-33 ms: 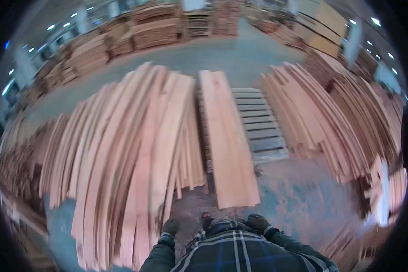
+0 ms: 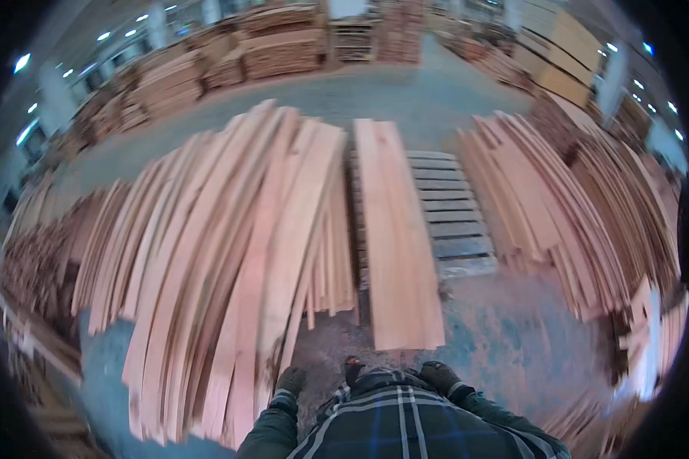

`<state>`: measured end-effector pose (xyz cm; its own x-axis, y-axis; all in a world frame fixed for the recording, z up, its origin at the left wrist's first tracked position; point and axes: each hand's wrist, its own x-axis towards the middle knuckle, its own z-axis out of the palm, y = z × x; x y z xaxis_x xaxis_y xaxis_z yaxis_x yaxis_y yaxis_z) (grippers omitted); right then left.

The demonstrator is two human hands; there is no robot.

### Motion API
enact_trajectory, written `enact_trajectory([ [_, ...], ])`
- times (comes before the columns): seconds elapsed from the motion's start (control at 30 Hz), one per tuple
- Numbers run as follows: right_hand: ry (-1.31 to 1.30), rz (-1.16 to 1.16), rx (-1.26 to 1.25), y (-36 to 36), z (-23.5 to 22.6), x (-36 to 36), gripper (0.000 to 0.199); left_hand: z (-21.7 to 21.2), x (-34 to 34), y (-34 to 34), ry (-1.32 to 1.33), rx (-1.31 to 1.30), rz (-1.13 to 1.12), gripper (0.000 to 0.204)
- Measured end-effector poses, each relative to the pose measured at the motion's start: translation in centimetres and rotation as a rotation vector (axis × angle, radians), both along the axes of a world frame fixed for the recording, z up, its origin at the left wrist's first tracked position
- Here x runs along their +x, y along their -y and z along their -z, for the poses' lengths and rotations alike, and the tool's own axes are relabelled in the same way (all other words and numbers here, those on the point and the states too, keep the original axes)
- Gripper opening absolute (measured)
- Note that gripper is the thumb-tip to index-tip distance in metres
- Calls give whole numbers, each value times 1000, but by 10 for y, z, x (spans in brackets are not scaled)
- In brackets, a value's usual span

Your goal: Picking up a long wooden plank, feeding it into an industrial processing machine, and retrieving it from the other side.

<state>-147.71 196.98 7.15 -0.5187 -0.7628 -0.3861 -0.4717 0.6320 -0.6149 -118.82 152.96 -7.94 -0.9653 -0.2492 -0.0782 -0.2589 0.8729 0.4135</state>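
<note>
My left hand (image 2: 291,380), in a dark glove, hangs low beside the near edge of a large pile of long pale boards (image 2: 237,291). Whether it touches the outermost board cannot be made out. My right hand (image 2: 439,375), gloved too, is close to my body on the right. It lies just short of the near end of the wide, light boards (image 2: 400,260) laid lengthwise on a slatted pallet (image 2: 459,218). Nothing shows in either hand, and the fingers of both are mostly hidden from above.
On the right stands another pile of long boards (image 2: 540,203), with darker boards (image 2: 624,199) beyond it. Stacked timber (image 2: 283,53) lines the far side across the grey-green floor (image 2: 344,90). Yellowish panels (image 2: 555,53) stand at the far right.
The whole scene has shifted slightly to the right in view, as my head turned a little left. My hands stay in nearly the same place, and no board has visibly moved.
</note>
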Motion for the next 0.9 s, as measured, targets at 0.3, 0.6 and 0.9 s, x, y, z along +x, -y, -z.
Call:
enact_trajectory([
  [0.3, -266, -690, -574, 5, -2, 48, 35, -25, 191, -220, 418, -12, -358, 17],
  [0.6, 177, -893, -144, 18, 16, 148, 44, -64, 375, -395, 504, 170, -667, 24],
  [0.9, 252, -790, 94, 34, 46, 242, 44, -60, 422, -315, 30, 159, -700, 29],
])
